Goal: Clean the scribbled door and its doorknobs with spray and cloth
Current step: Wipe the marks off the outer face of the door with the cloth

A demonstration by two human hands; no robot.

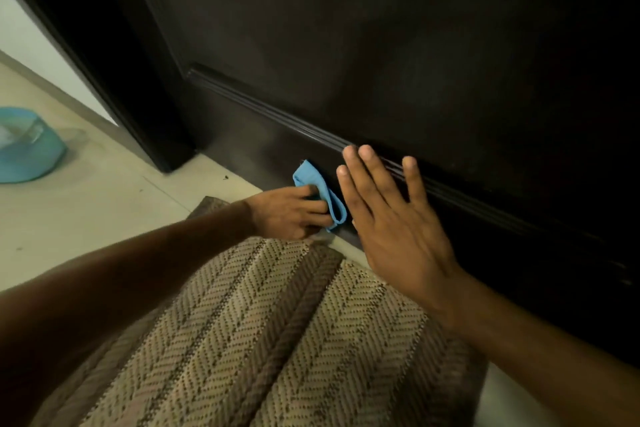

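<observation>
Left hand (294, 213) bunched round the cloth (320, 192), pressed low on the door (381, 62). Right hand (388, 215) just beside it, flat and spread against the door, holding nothing. Cloth probably soft, light, limp: best gripped wadded. No spray or knobs visible.

Bare tile floor (86, 211) beside mat (263, 340)

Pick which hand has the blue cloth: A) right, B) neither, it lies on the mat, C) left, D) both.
C: the left hand grips the blue cloth against the bottom of the dark door, while the right hand rests flat and open on the door's moulding, holding nothing.
</observation>
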